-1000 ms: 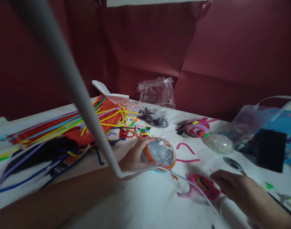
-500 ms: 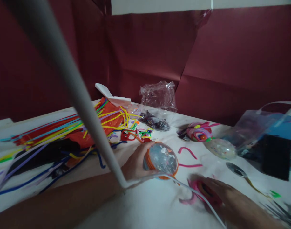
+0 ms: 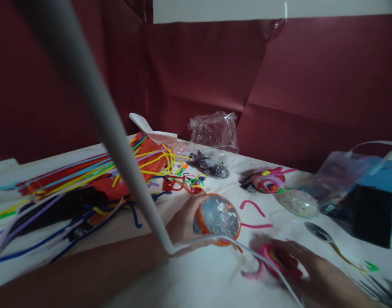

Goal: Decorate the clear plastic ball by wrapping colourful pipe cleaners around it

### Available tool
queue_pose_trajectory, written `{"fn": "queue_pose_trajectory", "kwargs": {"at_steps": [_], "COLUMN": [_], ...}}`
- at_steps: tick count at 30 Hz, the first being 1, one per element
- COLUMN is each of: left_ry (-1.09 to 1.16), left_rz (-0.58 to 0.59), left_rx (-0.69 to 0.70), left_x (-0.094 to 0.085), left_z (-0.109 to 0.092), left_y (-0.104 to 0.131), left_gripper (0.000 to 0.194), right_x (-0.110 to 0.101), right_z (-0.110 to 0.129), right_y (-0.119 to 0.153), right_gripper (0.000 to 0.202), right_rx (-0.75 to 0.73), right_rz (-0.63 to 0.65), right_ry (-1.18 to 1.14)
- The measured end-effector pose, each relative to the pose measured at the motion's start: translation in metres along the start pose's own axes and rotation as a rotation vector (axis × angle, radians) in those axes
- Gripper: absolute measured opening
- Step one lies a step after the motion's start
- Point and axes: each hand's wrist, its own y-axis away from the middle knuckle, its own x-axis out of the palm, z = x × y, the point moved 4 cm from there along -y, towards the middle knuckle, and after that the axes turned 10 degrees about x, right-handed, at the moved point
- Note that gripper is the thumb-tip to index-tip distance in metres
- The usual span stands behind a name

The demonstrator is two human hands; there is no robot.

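Observation:
My left hand (image 3: 188, 218) wraps round the left side of a clear ball (image 3: 220, 216) with light flecks showing on it. Orange pipe cleaner (image 3: 200, 220) is wound around the ball, and a loose orange end sticks out at its lower right. To the right, my right hand (image 3: 311, 261) is curled over a pink pipe cleaner bundle (image 3: 273, 259); motion blurs both, and the fingertips are partly hidden. Between the hands, slightly farther back, two pink pipe cleaner pieces (image 3: 256, 225) lie on the white table.
Many coloured pipe cleaners (image 3: 151, 164) cover the left side. A pink wrapped ball (image 3: 268, 179), a clear ball (image 3: 297, 203), a tape roll (image 3: 318, 232) and a black box (image 3: 374, 216) lie right. A grey pole (image 3: 119, 149) crosses in front. Crumpled plastic (image 3: 213, 130) stands behind.
The view has tilted up slightly, so things sit a little lower. My right hand has shifted slightly over the pink bundle; my left hand still holds the ball.

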Motion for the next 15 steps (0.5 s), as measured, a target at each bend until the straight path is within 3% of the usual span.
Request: {"fn": "queue_pose_trajectory", "kwargs": {"at_steps": [6,11,15], "left_ry": [0.040,0.038,0.100], "left_rz": [0.011,0.072,0.078], "left_rx": [-0.025,-0.067,-0.138], "left_x": [0.001,0.002,0.000], "left_z": [-0.002,0.001,-0.005], "left_y": [0.000,-0.004,-0.010], "left_gripper": [0.080,0.082,0.077], "right_x": [-0.007,-0.016,-0.026], "right_z": [-0.007,-0.030,-0.023], "right_y": [-0.001,0.003,0.003], "right_gripper": [0.034,0.054,0.056], "right_rx": [0.086,0.231,0.251], "right_rz": [0.121,-0.091,-0.176], "right_ry": [-0.273,-0.432,-0.410]}}
